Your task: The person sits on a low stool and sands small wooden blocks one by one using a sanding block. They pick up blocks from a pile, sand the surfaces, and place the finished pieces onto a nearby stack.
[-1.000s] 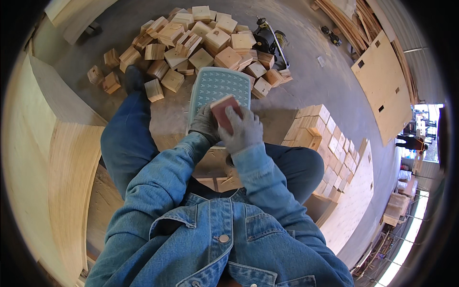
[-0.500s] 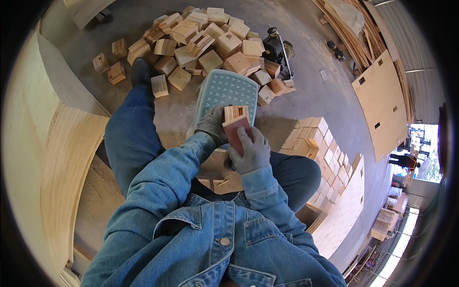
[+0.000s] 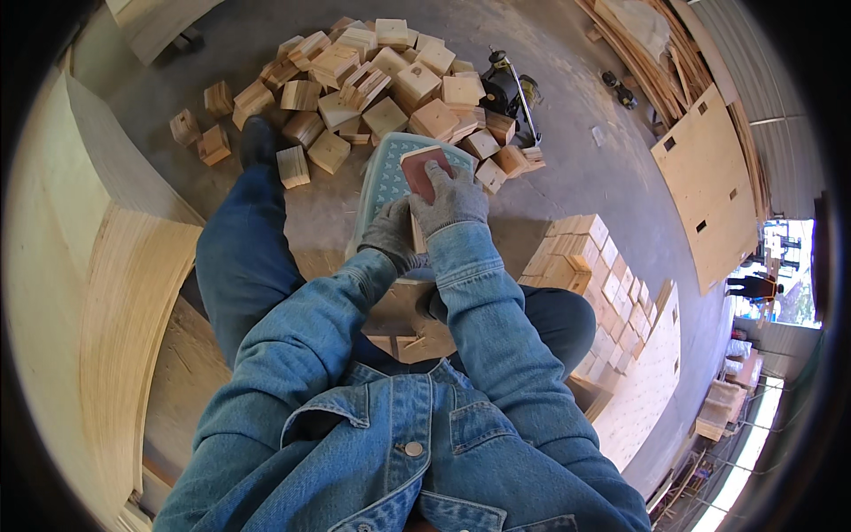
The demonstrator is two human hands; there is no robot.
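Note:
Gripped in my gloved right hand (image 3: 450,200) is a reddish-brown sanding block (image 3: 417,170), with a pale wooden edge along its far side. My gloved left hand (image 3: 390,236) is closed around a wooden block (image 3: 417,238), of which only a narrow strip shows between the hands. The right hand covers most of that block, so contact between the two pieces cannot be made out. Both hands are over a light teal plastic box (image 3: 381,170) with a patterned top, set between my legs.
A loose heap of wooden blocks (image 3: 386,115) lies on the floor ahead, beside a black and metal power tool (image 3: 510,97). Stacked blocks (image 3: 612,301) stand by my right knee. Bent plywood sheets (image 3: 133,310) rise at left. A slotted board (image 3: 709,195) leans far right.
My right hand has pushed the sanding block forward, away from me, across the wooden block. The left hand has stayed nearly in place, and the block's end face is now covered.

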